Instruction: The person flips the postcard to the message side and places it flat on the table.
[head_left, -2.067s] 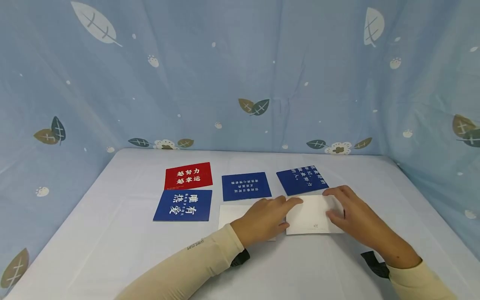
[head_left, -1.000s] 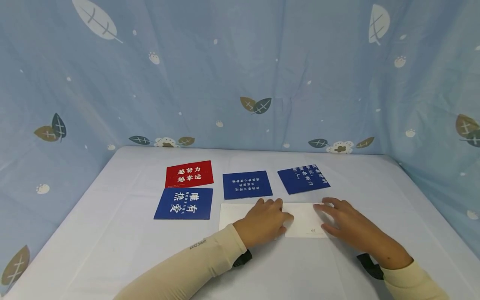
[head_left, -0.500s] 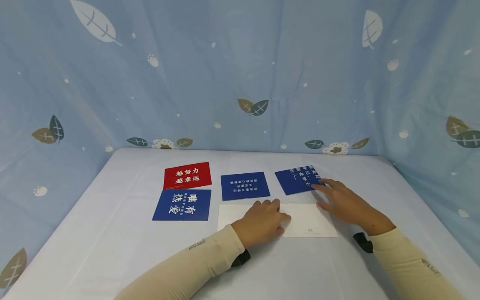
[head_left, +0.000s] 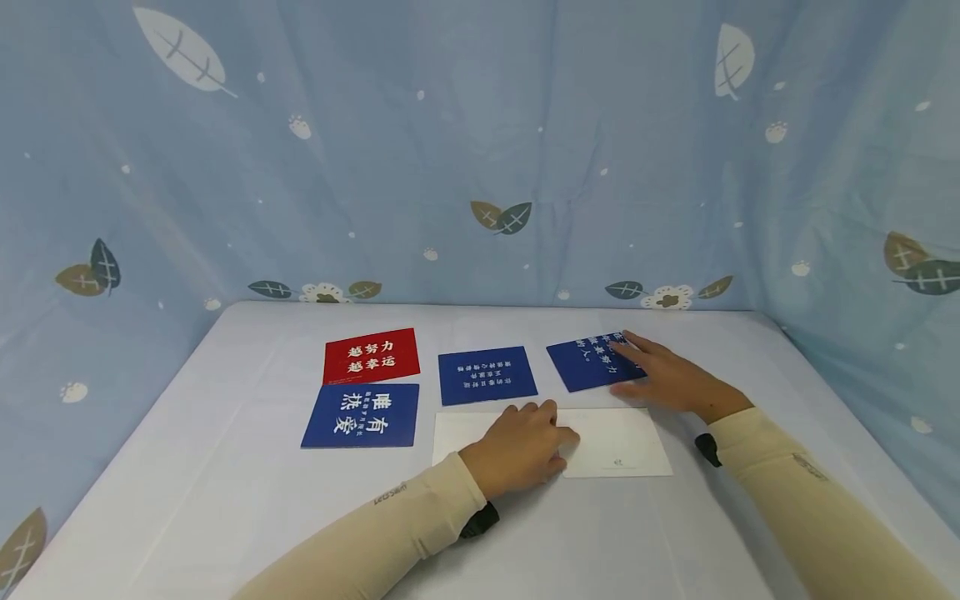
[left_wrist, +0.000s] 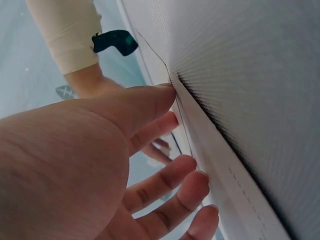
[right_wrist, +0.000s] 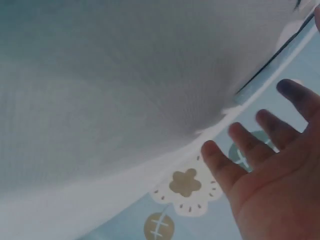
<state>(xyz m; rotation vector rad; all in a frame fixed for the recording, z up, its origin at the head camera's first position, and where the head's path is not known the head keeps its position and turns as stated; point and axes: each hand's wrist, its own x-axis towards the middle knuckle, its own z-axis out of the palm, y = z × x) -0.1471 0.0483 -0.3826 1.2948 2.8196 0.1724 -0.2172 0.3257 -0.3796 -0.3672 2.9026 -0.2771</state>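
Two white cards lie side by side at the front; the right-hand card shows a small printed mark. Over the seam between them rests my left hand, covering much of the left-hand card. Its thumb and fingertips touch the white surface, seen close in the left wrist view, with the other fingers loosely bent. My right hand reaches over the right end of a blue card with white lettering. In the right wrist view its fingers are spread beside the card's edge.
At the back left lies a red card, its lower edge meeting a second blue card. Another blue card sits in the middle of the white tabletop. A blue leaf-patterned curtain hangs around the back and sides.
The right white card was drawn in line beside the left one. My right hand let go of it and moved back to the blue card. My left hand stays on the white cards.
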